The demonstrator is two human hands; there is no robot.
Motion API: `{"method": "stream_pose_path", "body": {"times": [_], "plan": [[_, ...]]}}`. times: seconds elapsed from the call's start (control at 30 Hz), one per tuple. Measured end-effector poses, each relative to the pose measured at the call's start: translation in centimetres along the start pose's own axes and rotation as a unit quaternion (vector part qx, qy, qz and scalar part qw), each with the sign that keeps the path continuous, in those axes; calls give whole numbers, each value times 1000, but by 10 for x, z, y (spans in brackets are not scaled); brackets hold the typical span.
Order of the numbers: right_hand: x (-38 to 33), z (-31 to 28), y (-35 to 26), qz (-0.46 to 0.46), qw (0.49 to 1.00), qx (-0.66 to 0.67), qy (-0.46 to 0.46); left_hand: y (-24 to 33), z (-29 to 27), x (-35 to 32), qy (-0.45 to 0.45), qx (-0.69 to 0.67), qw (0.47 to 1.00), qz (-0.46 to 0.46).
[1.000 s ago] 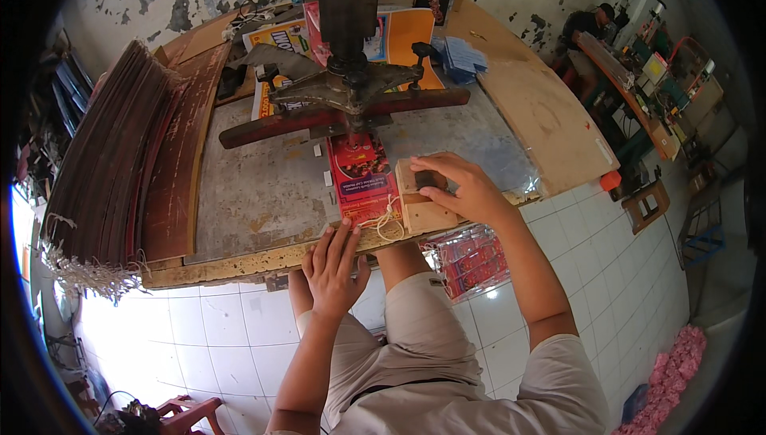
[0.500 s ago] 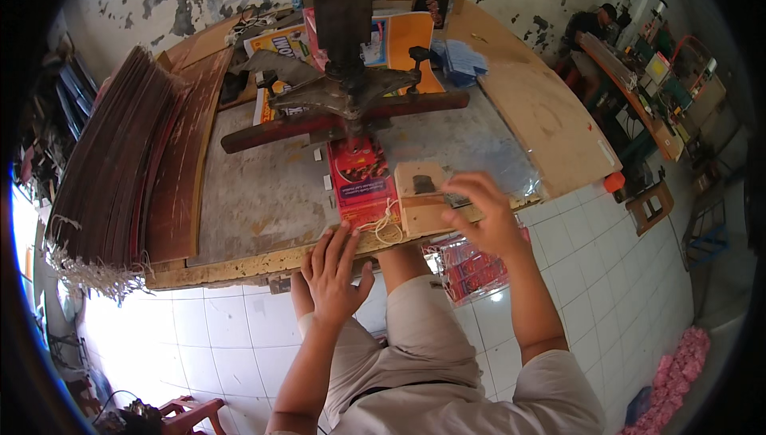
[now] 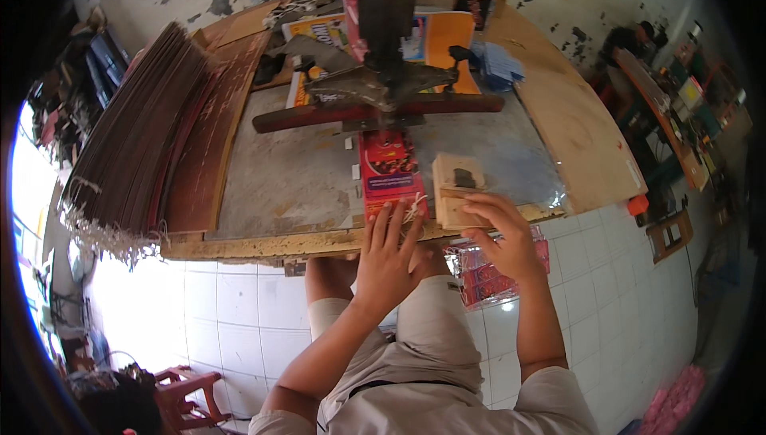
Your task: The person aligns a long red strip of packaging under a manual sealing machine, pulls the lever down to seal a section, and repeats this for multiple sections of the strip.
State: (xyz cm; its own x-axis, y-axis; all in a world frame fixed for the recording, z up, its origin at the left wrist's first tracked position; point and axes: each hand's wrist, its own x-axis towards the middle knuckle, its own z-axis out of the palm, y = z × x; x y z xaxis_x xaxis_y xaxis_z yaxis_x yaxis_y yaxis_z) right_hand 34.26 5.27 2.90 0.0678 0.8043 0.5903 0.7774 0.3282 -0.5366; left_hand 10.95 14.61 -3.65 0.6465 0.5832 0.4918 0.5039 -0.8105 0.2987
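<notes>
A red printed card or pouch (image 3: 391,170) lies flat on the grey worktop, its far end under the metal bar of a press (image 3: 379,108). My left hand (image 3: 387,258) rests at its near end, palm down with fingers spread, next to a cream string (image 3: 415,208). To the right of the red piece lies a pale wooden block (image 3: 451,170) with a dark patch on it. My right hand (image 3: 511,237) is at the block's right edge, thumb and fingers apart; whether the fingertips touch the wood I cannot tell.
A tall stack of brown sheets (image 3: 132,128) with frayed strings stands on the left. Blue plastic pieces (image 3: 501,66) lie at the back right, by a plywood board (image 3: 558,116). Red packets (image 3: 491,279) hang below the table edge. A person (image 3: 626,44) sits at another bench, far right.
My left hand has moved from the table's edge onto the near end of the red piece. My right hand has come lower, closer to the wooden block. The whole view has shifted.
</notes>
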Motion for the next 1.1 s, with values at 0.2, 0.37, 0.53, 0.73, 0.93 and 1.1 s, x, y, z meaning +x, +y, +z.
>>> {"method": "stream_pose_path", "body": {"times": [0.2,0.37,0.53,0.73,0.93,1.1], "plan": [[8,4,-14,-37,998,34,-44,5,4,-1,8,5,1000,-17],[19,12,-24,-59,995,46,-67,3,11,-4,18,-4,1000,-16],[35,29,-26,-62,991,66,-98,2,18,-4,52,-23,998,-8],[66,57,-21,-50,990,40,-128,3,12,-5,9,-20,999,-26],[100,93,18,-38,994,-5,-105,4,10,0,19,1,1000,-19],[119,104,35,-52,994,-24,-95,3,10,0,17,-6,1000,-20]]}}
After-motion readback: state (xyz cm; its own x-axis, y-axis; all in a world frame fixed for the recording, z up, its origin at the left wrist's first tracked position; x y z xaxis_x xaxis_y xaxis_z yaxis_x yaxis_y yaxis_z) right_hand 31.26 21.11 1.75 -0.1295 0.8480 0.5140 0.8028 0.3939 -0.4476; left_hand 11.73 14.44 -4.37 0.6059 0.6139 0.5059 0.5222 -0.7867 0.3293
